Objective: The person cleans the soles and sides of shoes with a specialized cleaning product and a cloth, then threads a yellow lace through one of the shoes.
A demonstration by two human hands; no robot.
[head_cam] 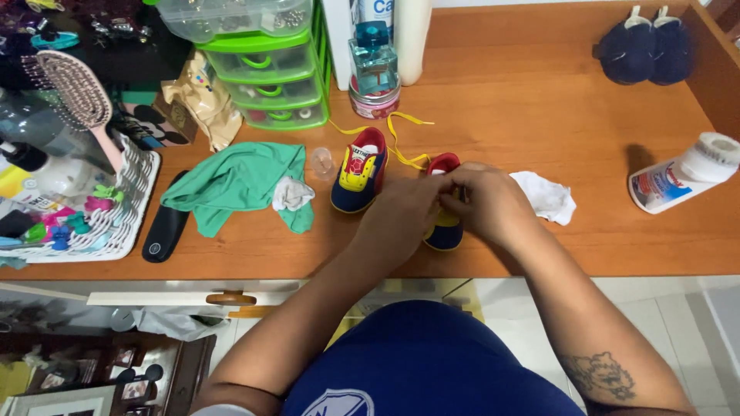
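Two tiny baby sneakers, navy, red and yellow, stand on the wooden desk [539,92]. My left hand [401,212] and my right hand [489,202] meet over the right sneaker [445,231] and cover most of it; both grip it near its opening. The left sneaker [359,171] stands free just to the left. A yellow shoelace [401,135] runs loose from behind the shoes. What my fingertips pinch is hidden.
A crumpled white paper [546,196] lies right of my hands, a white bottle [678,176] lies farther right, navy slippers [646,46] sit at the back. Left are a green cloth [235,181], a black insole [163,227], green drawers [270,69], a basket [127,223] and a glass bottle [374,65].
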